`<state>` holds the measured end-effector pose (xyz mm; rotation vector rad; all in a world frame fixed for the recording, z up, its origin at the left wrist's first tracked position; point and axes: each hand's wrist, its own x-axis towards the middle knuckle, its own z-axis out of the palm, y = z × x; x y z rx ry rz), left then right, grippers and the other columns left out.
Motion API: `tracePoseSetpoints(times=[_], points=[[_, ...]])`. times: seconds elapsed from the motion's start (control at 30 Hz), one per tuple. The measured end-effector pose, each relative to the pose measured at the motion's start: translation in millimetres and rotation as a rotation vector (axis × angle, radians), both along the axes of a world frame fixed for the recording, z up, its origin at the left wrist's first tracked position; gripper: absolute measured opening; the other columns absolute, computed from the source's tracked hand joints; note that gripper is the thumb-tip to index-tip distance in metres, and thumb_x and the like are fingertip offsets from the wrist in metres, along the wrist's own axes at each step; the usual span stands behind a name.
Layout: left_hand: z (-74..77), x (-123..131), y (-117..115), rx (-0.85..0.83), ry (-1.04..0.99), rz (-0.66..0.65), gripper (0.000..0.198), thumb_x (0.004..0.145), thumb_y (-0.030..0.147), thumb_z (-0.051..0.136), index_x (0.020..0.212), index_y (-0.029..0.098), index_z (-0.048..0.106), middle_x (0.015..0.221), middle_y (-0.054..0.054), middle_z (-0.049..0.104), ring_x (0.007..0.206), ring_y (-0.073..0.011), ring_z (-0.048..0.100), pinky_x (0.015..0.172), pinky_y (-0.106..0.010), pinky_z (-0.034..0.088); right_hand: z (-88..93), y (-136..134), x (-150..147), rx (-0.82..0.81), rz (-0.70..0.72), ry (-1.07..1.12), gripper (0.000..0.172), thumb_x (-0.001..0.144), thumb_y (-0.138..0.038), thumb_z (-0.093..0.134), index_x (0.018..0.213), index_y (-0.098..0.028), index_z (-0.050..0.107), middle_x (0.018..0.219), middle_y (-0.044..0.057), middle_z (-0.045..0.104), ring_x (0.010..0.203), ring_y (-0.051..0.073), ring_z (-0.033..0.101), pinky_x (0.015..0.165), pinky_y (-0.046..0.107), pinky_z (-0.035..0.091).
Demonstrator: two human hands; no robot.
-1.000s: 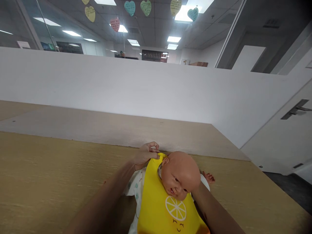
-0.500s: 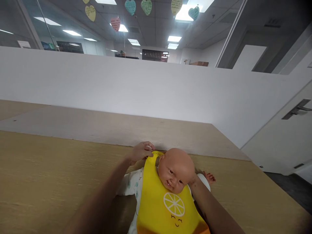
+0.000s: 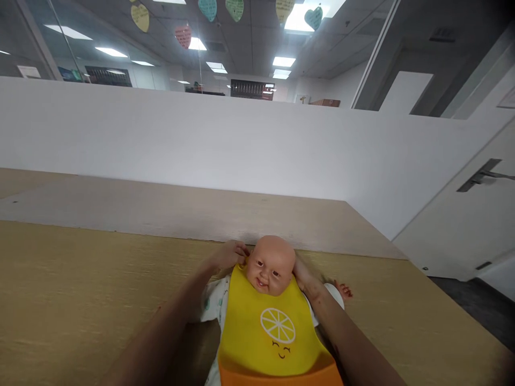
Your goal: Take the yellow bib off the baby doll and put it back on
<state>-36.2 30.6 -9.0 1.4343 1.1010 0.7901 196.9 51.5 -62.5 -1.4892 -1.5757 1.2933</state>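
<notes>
A bald baby doll point(image 3: 271, 262) lies on its back on the wooden table, face up, in a white printed outfit point(image 3: 215, 300). Spread over its chest is a yellow bib point(image 3: 241, 332) with a white citrus slice, a smiling face and an orange pocket point(image 3: 281, 378). My left hand point(image 3: 231, 254) is closed at the bib's neck strap, beside the doll's head on the left. On the other side, my right hand point(image 3: 302, 272) reaches behind the head and neck, its fingers hidden there. The doll's hand point(image 3: 344, 290) sticks out past my right forearm.
The wooden table point(image 3: 100, 289) meets a paler raised board point(image 3: 181, 206) behind the doll. Beyond it stands a white wall point(image 3: 201, 139) with glass above, hung with paper hearts point(image 3: 183, 36). A door with a metal handle point(image 3: 480, 176) is at the right.
The doll's head has turned more upright and shifted left. My left hand has brought the bib strap in close to the neck, and my right hand now shows more beside the head.
</notes>
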Motion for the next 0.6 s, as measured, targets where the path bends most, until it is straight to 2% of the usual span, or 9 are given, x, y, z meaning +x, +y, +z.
tracePoseSetpoints(times=[0.1, 0.17, 0.27, 0.43, 0.6], points=[[0.1, 1.2, -1.1, 0.003, 0.029, -0.013, 0.014, 0.053, 0.010, 0.057, 0.060, 0.016, 0.067, 0.061, -0.002, 0.066, 0.077, -0.0232, 0.062, 0.069, -0.028, 0.045, -1.9, 5.7, -3.3, -0.092, 0.020, 0.159, 0.062, 0.093, -0.057, 0.022, 0.096, -0.019, 0.072, 0.078, 0.011, 0.070, 0.086, 0.028, 0.065, 0.080, 0.039, 0.048], [-1.0, 2.8, -2.3, -0.005, 0.050, 0.018, 0.012, 0.054, 0.010, 0.057, 0.058, 0.016, 0.067, 0.061, -0.002, 0.066, 0.079, -0.0248, 0.062, 0.071, -0.030, 0.045, -0.3, 7.9, -4.5, -0.083, 0.009, 0.256, 0.059, 0.090, -0.060, 0.026, 0.102, -0.023, 0.071, 0.085, 0.010, 0.071, 0.090, 0.028, 0.065, 0.083, 0.039, 0.048], [-2.2, 4.7, -4.6, -0.016, 0.044, 0.029, 0.012, 0.054, 0.009, 0.058, 0.058, 0.015, 0.067, 0.062, -0.004, 0.067, 0.081, -0.0260, 0.063, 0.073, -0.031, 0.046, 3.1, 9.4, -2.6, -0.033, -0.041, 0.322, 0.054, 0.089, -0.061, 0.035, 0.107, -0.023, 0.069, 0.099, 0.008, 0.071, 0.096, 0.026, 0.064, 0.091, 0.037, 0.047], [-1.7, 4.7, -5.7, -0.033, -0.036, 0.006, 0.017, 0.051, 0.005, 0.058, 0.060, 0.015, 0.069, 0.063, -0.004, 0.067, 0.083, -0.0271, 0.063, 0.074, -0.032, 0.047, 5.4, 10.9, 2.8, -0.063, -0.050, 0.341, 0.055, 0.085, -0.066, 0.043, 0.099, -0.019, 0.067, 0.108, 0.009, 0.069, 0.099, 0.025, 0.064, 0.094, 0.035, 0.045], [-2.4, 3.5, -3.5, -0.034, -0.052, -0.001, 0.020, 0.048, 0.002, 0.056, 0.058, 0.015, 0.068, 0.061, -0.003, 0.066, 0.081, -0.0278, 0.062, 0.075, -0.033, 0.047, 2.1, 13.8, 2.5, 0.068, -0.013, 0.259, 0.054, 0.087, -0.067, 0.040, 0.095, -0.019, 0.062, 0.102, 0.008, 0.068, 0.099, 0.023, 0.060, 0.089, 0.033, 0.046]])
